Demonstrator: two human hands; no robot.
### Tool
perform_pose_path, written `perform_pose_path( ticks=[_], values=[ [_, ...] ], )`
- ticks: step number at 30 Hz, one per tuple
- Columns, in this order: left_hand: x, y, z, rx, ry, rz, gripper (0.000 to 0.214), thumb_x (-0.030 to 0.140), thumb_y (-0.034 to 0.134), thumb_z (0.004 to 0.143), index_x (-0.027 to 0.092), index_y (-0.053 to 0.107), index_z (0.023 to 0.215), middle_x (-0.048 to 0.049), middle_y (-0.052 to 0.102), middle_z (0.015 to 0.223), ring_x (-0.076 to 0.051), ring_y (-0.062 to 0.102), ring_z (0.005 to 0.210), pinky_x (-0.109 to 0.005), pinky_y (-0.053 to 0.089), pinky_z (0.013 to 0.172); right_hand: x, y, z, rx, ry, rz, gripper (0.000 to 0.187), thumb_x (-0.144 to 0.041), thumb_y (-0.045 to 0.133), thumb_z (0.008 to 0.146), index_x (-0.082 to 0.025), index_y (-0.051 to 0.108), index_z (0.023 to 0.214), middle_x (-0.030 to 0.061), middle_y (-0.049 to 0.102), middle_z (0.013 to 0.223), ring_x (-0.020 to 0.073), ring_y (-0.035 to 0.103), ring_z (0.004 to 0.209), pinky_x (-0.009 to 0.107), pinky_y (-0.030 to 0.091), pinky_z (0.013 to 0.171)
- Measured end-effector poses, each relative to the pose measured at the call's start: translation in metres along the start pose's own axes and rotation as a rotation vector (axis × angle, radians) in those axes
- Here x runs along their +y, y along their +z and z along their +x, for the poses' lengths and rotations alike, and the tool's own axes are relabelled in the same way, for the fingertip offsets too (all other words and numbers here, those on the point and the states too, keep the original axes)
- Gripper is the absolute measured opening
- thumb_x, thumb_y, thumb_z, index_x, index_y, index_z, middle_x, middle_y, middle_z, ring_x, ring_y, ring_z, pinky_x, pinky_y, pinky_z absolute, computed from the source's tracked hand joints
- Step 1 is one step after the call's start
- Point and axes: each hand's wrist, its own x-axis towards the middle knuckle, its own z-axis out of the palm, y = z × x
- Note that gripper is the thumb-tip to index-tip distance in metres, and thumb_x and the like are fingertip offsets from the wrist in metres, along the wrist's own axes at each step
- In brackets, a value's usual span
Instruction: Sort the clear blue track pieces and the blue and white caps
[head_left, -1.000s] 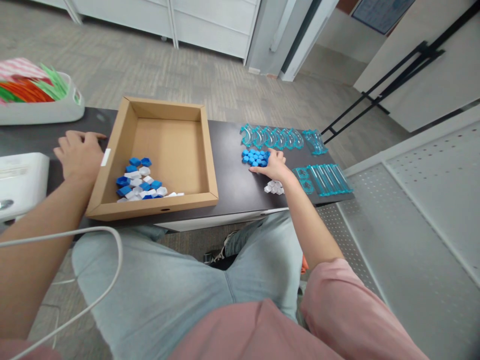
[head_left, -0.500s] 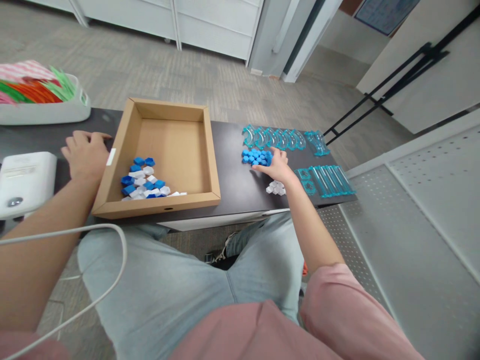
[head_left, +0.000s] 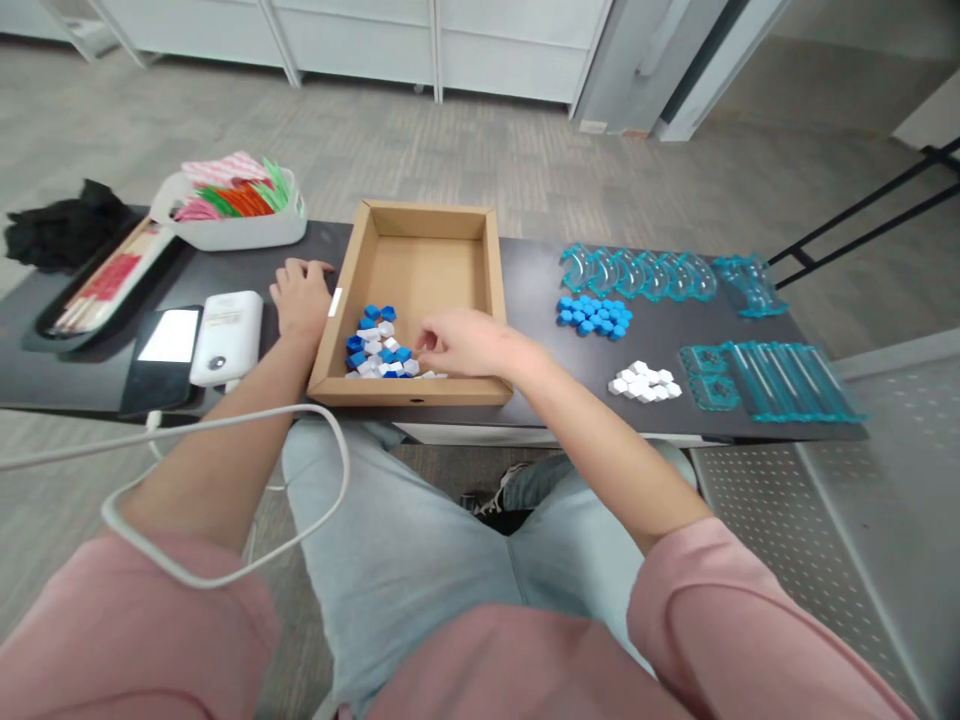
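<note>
A shallow cardboard box (head_left: 499, 290) stands on the dark table, with a heap of blue and white hexagonal pieces (head_left: 373, 347) in its near left part. My right hand (head_left: 465, 343) reaches over the box's right wall to the edge of that heap. Its fingers are curled together, and whatever is between them is hidden. My left hand (head_left: 301, 300) lies with fingers apart beside the box's left wall. To the right of the box, blue hexagonal pieces (head_left: 594, 316) sit in a tight cluster, and white hexagonal pieces (head_left: 645, 382) in another, nearer me.
Clear teal curved parts (head_left: 637, 273), teal tubes (head_left: 791, 382) and square teal plates (head_left: 709, 378) lie at the right. On the left are a white basket (head_left: 247, 232), a black tray (head_left: 67, 340), a phone (head_left: 161, 355) and a white device (head_left: 227, 338) with a cable.
My right hand has left the blue cluster on the table and moved left into the box. My left hand stays beside the box. The view has turned left.
</note>
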Motion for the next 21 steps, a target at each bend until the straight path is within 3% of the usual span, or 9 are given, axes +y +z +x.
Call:
perform_pose_path(
  ticks=[3, 6, 9, 13, 17, 21],
  values=[
    [-0.002, 0.001, 0.001, -0.008, -0.005, -0.012, 0.061, 0.031, 0.038, 0.114, 0.005, 0.064, 0.162, -0.0351, 0.048, 0.167, -0.045, 0.042, 0.154, -0.062, 0.030, 0.123, 0.000, 0.019, 0.026, -0.129, -0.028, -0.029, 0.011, -0.012, 0.079, 0.094, -0.020, 0.078, 0.102, 0.0050, 0.083, 0.101, 0.0199, 0.069, 0.086, 0.029, 0.044, 0.075],
    [-0.006, 0.003, 0.004, -0.010, 0.003, -0.020, 0.061, 0.031, 0.037, 0.114, 0.006, 0.064, 0.163, -0.0334, 0.046, 0.168, -0.044, 0.040, 0.155, -0.061, 0.029, 0.123, 0.007, 0.032, 0.031, -0.125, -0.068, -0.012, 0.016, -0.012, 0.074, 0.095, -0.019, 0.078, 0.109, 0.0049, 0.083, 0.101, 0.0191, 0.067, 0.086, 0.029, 0.044, 0.077],
    [-0.008, 0.004, 0.006, -0.018, 0.005, -0.023, 0.060, 0.034, 0.039, 0.116, 0.007, 0.062, 0.165, -0.0317, 0.046, 0.169, -0.041, 0.040, 0.155, -0.061, 0.027, 0.124, 0.008, 0.033, 0.029, -0.055, -0.062, 0.003, 0.013, -0.015, 0.073, 0.094, -0.018, 0.076, 0.106, 0.0048, 0.081, 0.099, 0.0200, 0.066, 0.086, 0.030, 0.044, 0.078],
    [-0.006, 0.004, 0.005, -0.005, -0.009, -0.022, 0.060, 0.039, 0.042, 0.117, 0.010, 0.064, 0.164, -0.0308, 0.049, 0.168, -0.041, 0.041, 0.155, -0.059, 0.029, 0.124, 0.003, 0.018, 0.018, 0.155, -0.040, 0.069, 0.021, -0.020, 0.072, 0.092, -0.020, 0.075, 0.113, 0.0033, 0.078, 0.100, 0.0217, 0.066, 0.090, 0.032, 0.047, 0.080],
    [-0.007, 0.007, 0.006, 0.020, -0.016, -0.018, 0.057, 0.037, 0.040, 0.117, 0.013, 0.067, 0.162, -0.0289, 0.050, 0.169, -0.041, 0.042, 0.157, -0.058, 0.030, 0.127, 0.005, -0.007, -0.023, 0.373, -0.089, 0.089, 0.025, -0.029, 0.065, 0.104, -0.024, 0.076, 0.125, 0.0040, 0.077, 0.112, 0.0222, 0.067, 0.098, 0.036, 0.054, 0.091],
    [-0.011, 0.013, 0.012, 0.045, -0.041, -0.003, 0.057, 0.029, 0.033, 0.116, 0.011, 0.067, 0.158, -0.0290, 0.049, 0.170, -0.044, 0.040, 0.162, -0.064, 0.028, 0.133, 0.026, -0.030, -0.103, 0.538, 0.037, 0.012, 0.026, -0.047, 0.064, 0.111, -0.029, 0.078, 0.123, 0.0049, 0.077, 0.116, 0.0250, 0.070, 0.107, 0.043, 0.059, 0.100]
  ],
)
